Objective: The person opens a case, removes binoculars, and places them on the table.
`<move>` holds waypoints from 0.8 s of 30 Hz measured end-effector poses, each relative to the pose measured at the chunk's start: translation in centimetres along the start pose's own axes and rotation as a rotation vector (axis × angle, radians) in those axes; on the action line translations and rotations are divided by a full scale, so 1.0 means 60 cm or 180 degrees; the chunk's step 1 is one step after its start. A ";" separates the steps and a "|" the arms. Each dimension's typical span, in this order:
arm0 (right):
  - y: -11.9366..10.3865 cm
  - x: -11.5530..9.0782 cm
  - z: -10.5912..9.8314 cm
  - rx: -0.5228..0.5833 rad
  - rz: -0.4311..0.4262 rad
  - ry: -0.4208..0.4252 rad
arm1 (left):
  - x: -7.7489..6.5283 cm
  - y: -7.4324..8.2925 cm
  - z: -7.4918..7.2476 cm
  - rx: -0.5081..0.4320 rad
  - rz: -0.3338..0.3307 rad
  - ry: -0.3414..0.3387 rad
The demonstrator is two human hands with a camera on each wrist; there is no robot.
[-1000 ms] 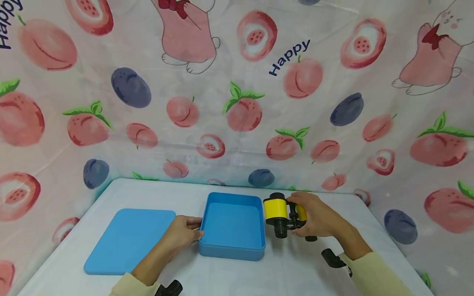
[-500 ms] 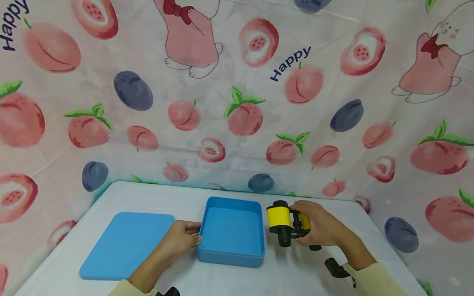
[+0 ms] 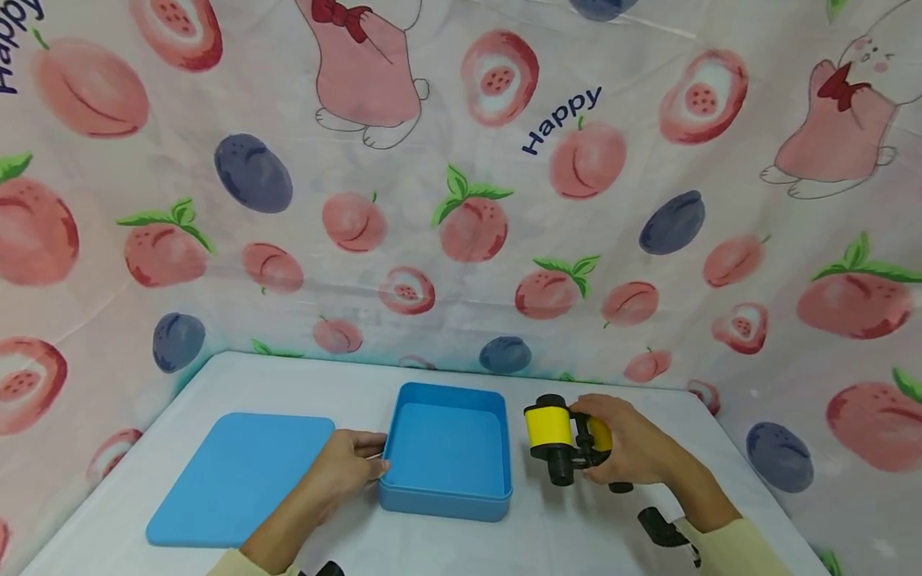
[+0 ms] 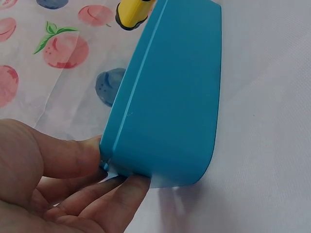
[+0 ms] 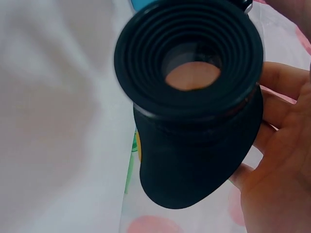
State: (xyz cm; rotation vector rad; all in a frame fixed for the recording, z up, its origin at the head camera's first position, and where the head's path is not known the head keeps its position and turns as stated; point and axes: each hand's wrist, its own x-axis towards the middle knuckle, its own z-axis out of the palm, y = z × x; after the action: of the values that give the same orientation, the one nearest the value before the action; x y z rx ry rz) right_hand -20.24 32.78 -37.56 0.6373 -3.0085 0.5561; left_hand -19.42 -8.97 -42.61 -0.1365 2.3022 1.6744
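Observation:
In the head view a blue box [image 3: 445,506] with no cover stands mid-table, its inside bare. My left hand [image 3: 346,468] holds its left side, the thumb at the rim and the fingers against the outer wall; the left wrist view shows this grip on the box [image 4: 170,92] at a corner. Right of the box, my right hand [image 3: 630,440] grips yellow and black binoculars [image 3: 550,428] by one barrel, eyepieces toward me. A black eyepiece [image 5: 189,116] fills the right wrist view, with fingers behind it. The barrel under my palm is mostly hidden.
A flat blue lid [image 3: 241,480] lies on the white table [image 3: 547,536] at the left, partly behind my left forearm. A cloth [image 3: 432,200] printed with fruit and rabbits hangs behind and at both sides of the table.
My right hand has moved the binoculars slightly right and nearer to me, farther from the box. My left hand stays at the box's side. The head view has shifted a little.

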 end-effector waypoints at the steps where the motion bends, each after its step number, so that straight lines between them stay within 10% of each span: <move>1: 0.001 -0.001 0.001 0.0014 -0.0011 0.0003 | -0.001 0.000 0.000 0.0004 -0.0014 0.0002; 24: 0.044 -0.019 0.008 0.0117 0.0116 -0.0067 | 0.000 0.001 0.001 -0.0003 -0.0031 0.0004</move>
State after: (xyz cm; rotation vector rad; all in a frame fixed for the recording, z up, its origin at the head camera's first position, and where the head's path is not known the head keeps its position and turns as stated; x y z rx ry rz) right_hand -20.19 35.31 -39.03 0.5948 -3.0420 0.6115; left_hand -19.45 -8.87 -42.55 -0.1485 2.2979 1.6714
